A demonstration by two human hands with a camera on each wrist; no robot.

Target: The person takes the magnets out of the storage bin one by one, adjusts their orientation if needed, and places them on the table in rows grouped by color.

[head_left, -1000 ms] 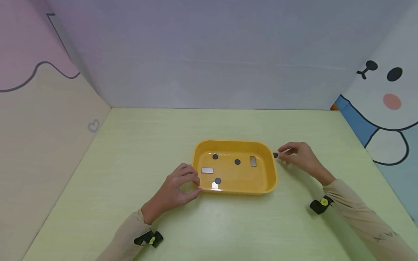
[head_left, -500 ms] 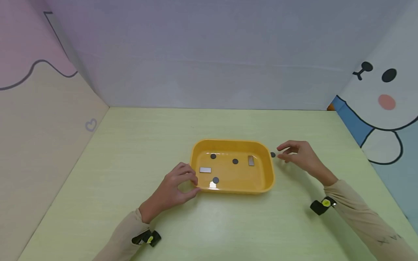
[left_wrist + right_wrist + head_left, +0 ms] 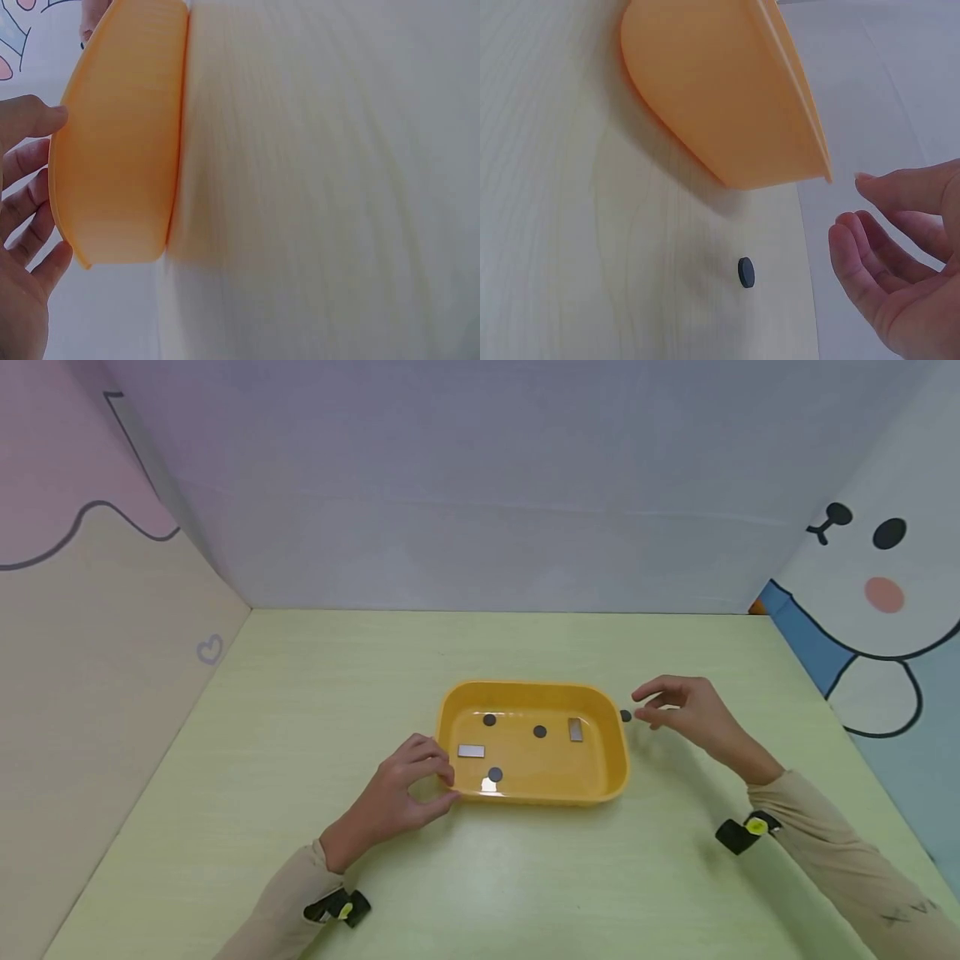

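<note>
A shallow yellow plastic tray (image 3: 536,789) sits on the table. My left hand (image 3: 393,793) holds its near-left corner, fingers over the left rim and thumb at the front edge. In the left wrist view the fingertips lie along the rim of the tray (image 3: 124,150). Just outside the tray's right end, a small black disc (image 3: 746,272) lies flat on the table. My right hand (image 3: 693,714) hovers to the right of that disc, fingers loosely bent and nothing between them. Inside the tray are three dark discs (image 3: 540,732) and two silver rectangular pieces (image 3: 471,751).
The pale green table (image 3: 337,677) runs back to a grey wall (image 3: 480,527). A cream panel (image 3: 112,693) stands on the left, and a panel with a cartoon face (image 3: 892,568) on the right. Both wrists wear black straps (image 3: 738,835).
My right hand has drawn up and slightly away from the black disc by the tray, which its fingertips were right at a second ago. The left hand keeps its place on the tray.
</note>
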